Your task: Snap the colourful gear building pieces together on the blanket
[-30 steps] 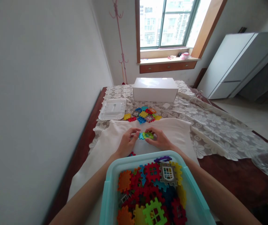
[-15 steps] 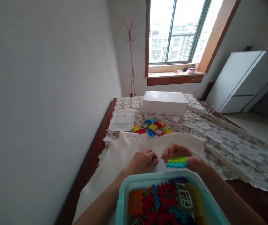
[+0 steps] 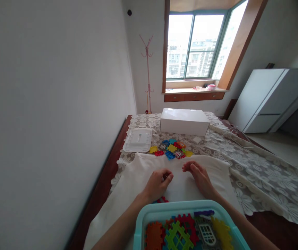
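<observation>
My left hand (image 3: 158,181) rests on a white cloth (image 3: 135,173) with its fingers curled in; something small and dark sits under the fingertips, too small to name. My right hand (image 3: 200,177) lies beside it on the cloth, fingers stretched loosely forward, holding nothing. Just in front of me is a turquoise bin (image 3: 175,207) filled with several interlocking plastic tiles, with a green lattice tile (image 3: 178,236) on top. A red tile (image 3: 161,200) peeks out by my left wrist. A small pile of coloured tiles (image 3: 171,149) lies beyond the cloth.
A lace tablecloth (image 3: 250,163) covers the dark wooden table. A clear plastic lid (image 3: 137,140), a white box (image 3: 184,121) and a white cable (image 3: 232,133) lie farther back. A wall runs close along the left; a white fridge (image 3: 273,100) stands at right.
My right hand held a joined green and blue tile piece half a second ago and is now empty. Both hands sit lower on the cloth. The view has tilted up.
</observation>
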Demonstrator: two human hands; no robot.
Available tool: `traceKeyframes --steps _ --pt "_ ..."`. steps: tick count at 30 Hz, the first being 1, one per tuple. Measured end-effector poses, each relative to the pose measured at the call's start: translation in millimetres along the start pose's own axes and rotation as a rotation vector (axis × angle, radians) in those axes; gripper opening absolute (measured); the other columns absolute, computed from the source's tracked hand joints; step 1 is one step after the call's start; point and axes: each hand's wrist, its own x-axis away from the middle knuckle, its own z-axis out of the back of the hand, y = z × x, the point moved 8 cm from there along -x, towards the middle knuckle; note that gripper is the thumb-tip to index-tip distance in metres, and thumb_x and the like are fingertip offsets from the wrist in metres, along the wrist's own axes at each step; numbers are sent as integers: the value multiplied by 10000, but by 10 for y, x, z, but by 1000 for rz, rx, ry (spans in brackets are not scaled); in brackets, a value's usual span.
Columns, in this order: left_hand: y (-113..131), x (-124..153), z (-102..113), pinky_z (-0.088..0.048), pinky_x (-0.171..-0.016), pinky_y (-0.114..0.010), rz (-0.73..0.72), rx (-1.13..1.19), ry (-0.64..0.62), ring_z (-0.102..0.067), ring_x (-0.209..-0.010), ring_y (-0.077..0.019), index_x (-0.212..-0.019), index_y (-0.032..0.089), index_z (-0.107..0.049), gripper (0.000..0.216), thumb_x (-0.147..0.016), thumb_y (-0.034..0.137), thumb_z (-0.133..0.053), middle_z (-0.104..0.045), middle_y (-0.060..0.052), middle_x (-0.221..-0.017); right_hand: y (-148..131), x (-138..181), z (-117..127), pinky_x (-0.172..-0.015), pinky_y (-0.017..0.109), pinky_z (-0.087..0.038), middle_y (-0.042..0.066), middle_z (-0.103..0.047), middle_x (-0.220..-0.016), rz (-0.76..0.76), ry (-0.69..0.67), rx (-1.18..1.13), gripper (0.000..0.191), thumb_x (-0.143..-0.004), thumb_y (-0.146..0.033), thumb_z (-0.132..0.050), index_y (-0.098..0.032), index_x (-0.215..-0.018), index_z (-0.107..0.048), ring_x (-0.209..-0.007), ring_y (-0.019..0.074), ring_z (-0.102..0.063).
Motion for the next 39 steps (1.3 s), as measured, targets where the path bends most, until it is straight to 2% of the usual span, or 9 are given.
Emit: traceKeyframes --steps 3,6,10,13,19,23,26,31,39 --pt "-111 -43 139 -555 -795 -361 42 138 167 -729 -888 -240 -1045 183 -770 327 -1030 469 -612 -810 -101 -1035 71 -72 148 -833 458 -581 103 -767 -925 92 135 227 456 -917 -695 -780 -243 -975 -761 -863 299 -695" --pt "-199 -48 293 -595 -1005 -446 11 148 341 -750 -1109 -282 -1137 197 -745 270 -1007 385 -601 -789 -130 -1225 5 -123 236 -885 495 -578 129 -786 -1031 232 174 427 390 -981 -628 -722 -243 -1033 -761 -956 328 -721" --pt "-284 -65 436 -421 -1327 -585 -64 35 496 -587 -1515 -336 -1318 226 -681 354 -999 361 -607 -686 -161 -1511 -27 -197 388 -1075 615 -547 151 -785 -1206 381 303 673 324 -1016 -536 -646 -255 -1144 -746 -1186 386 -709" --pt "-307 -173 487 -306 -1399 -639 -90 -115 551 -428 -1663 -366 -1449 219 -621 477 -1008 401 -610 -596 -188 -1633 47 -289 450 -1229 735 -426 179 -737 -1422 346 393 796 448 -1006 -540 -618 -233 -1321 -702 -1399 440 -639" --pt "-263 -612 431 -206 -1414 -676 -9 -413 485 -356 -1714 -391 -1593 222 -560 604 -1073 528 -545 -543 -199 -1720 -9 -725 259 -1331 657 -372 196 -580 -1672 424 290 862 538 -1075 -598 -586 -253 -1479 -672 -1580 430 -516" --pt "-300 -830 347 -159 -1416 -653 165 -598 408 -291 -1738 -442 -1676 129 -497 824 -1073 690 -515 -385 -275 -1817 208 -1273 291 -1359 706 -317 222 -465 -1765 148 251 992 701 -1091 -653 -492 -197 -1615 -589 -1663 454 -415" --pt "-329 -933 245 -111 -1421 -654 217 -699 295 -237 -1752 -464 -1729 69 -436 1012 -1027 790 -550 -316 -316 -1831 466 -1511 243 -1348 770 -273 217 -542 -1718 -36 135 1097 727 -1057 -686 -575 -207 -1603 -617 -1648 481 -440" --pt "-366 -984 119 -147 -1429 -631 181 -701 140 -279 -1739 -467 -1749 66 -421 1130 -960 850 -619 -321 -315 -1828 600 -1484 -10 -1387 664 -275 254 -574 -1684 1 5 1033 664 -1046 -605 -645 -126 -1504 -687 -1658 440 -450" --pt "-207 -990 2 -164 -1419 -690 -22 -506 92 -402 -1687 -453 -1766 170 -361 1138 -866 655 -862 -432 -258 -1795 438 -1537 -260 -1066 479 -631 146 -837 -1279 7 -97 736 556 -1008 -631 -633 -181 -1286 -806 -1182 319 -794"
